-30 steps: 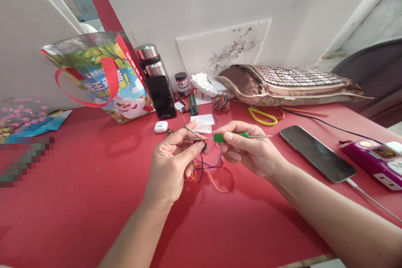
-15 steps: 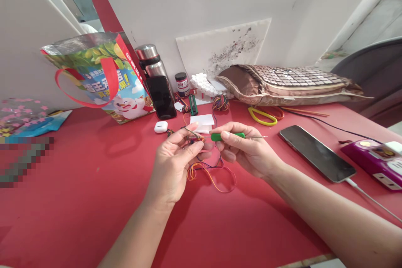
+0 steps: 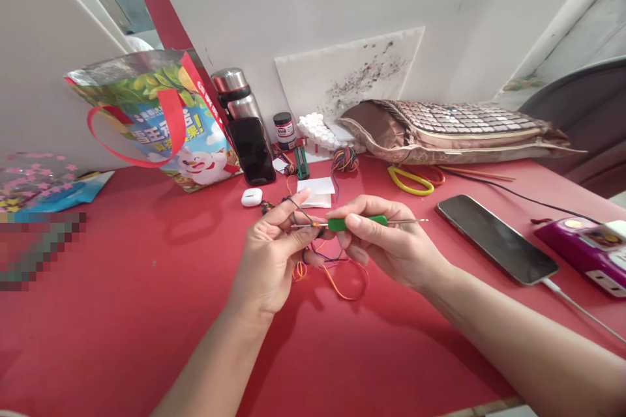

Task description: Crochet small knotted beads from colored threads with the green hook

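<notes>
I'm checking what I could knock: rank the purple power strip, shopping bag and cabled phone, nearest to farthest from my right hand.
From your right hand:
1. Cabled phone, just to its right
2. Purple power strip, beyond the phone
3. Shopping bag, far left

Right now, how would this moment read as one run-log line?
left hand: pinching yarn work | right hand: gripping green-handled tool | tool: shaft at yarn work | table: loose strands
</notes>
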